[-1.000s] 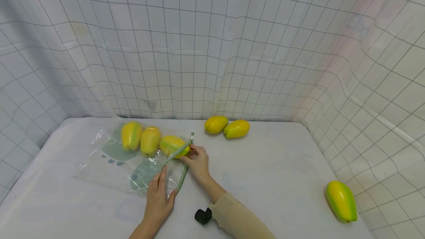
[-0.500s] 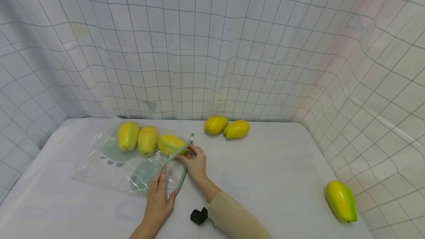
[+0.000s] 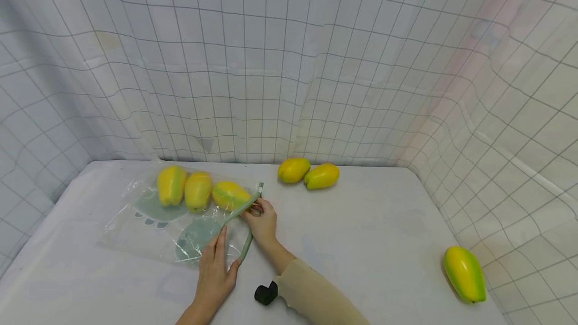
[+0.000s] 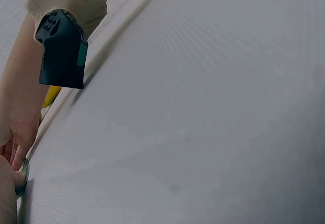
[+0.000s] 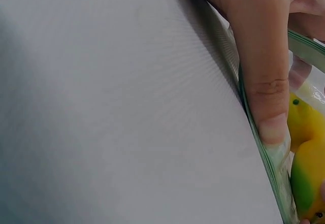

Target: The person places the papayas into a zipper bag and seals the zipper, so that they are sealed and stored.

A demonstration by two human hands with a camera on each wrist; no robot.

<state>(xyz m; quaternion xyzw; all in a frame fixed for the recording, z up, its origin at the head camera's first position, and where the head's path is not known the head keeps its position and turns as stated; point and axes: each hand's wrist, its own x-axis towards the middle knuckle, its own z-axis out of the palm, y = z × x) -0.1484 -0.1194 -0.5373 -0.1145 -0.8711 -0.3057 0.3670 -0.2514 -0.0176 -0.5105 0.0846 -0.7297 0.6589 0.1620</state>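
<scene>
A clear plastic zip bag (image 3: 122, 239) with green print and a green zip edge lies at the left of the table in the head view. Inside it are a papaya (image 3: 171, 185) at the far left and a second papaya (image 3: 197, 191). My right hand (image 3: 263, 222) holds the right end of a third papaya (image 3: 229, 195) at the bag's mouth; its fingertips are partly hidden. My left hand (image 3: 213, 275) holds the bag's mouth apart, fingers at the upper edge, thumb at the lower. The right wrist view shows that thumb (image 5: 266, 97) against the green zip edge (image 5: 269, 168).
Two loose papayas, one left (image 3: 293, 170) and one right (image 3: 321, 175), lie side by side at the table's back edge. Another papaya (image 3: 464, 274) rests far right, near the checked curtain (image 3: 519, 174). A black wrist camera (image 3: 266, 293) hangs below my right sleeve.
My right hand has moved slightly left, sliding the third papaya deeper into the bag. The two other papayas in the bag have shifted left too. My left hand stays put.
</scene>
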